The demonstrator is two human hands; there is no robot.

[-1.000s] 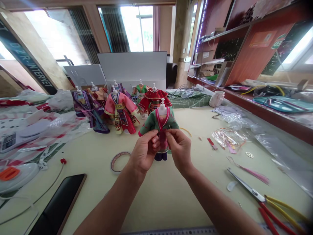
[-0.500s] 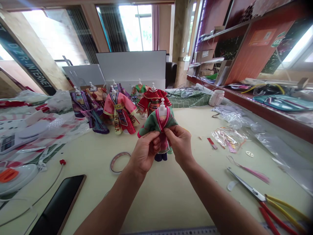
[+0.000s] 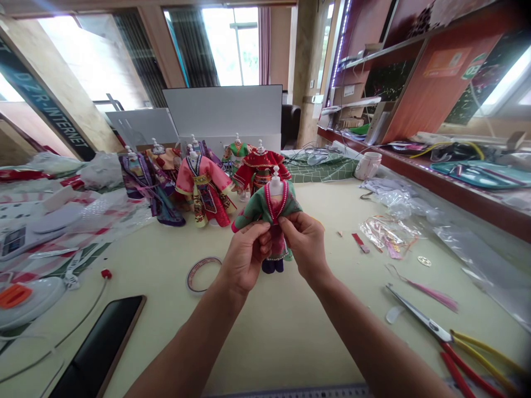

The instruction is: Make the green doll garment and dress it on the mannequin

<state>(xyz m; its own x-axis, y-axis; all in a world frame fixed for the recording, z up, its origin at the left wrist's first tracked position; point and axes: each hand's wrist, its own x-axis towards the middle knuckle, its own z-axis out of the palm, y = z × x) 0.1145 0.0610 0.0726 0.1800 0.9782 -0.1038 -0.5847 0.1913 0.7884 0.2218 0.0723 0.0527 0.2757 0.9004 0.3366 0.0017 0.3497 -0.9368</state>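
A small headless doll figure (image 3: 276, 187) stands upright in front of me, with a white neck peg and dark boots. It wears a green robe (image 3: 259, 205) with a pink beaded collar that crosses at the chest. My left hand (image 3: 248, 251) pinches the robe's front at the waist, its fingers curled. Opposite it, my right hand (image 3: 306, 240) pinches the other side of the front, just below where the collar meets. The fingertips of both hands nearly touch and cover part of the waist.
Behind stand several dressed dolls (image 3: 203, 188). Left are a tape roll (image 3: 191, 276), a phone (image 3: 102, 348) and a cable. Scissors (image 3: 431, 326), a pink tassel (image 3: 435, 293), a round metal charm (image 3: 423, 261) and plastic bags (image 3: 390, 229) lie right. A ruler (image 3: 323, 393) runs along the front edge.
Almost nothing differs. Both hands keep their pinch on the robe front, and the doll stands in the same place.
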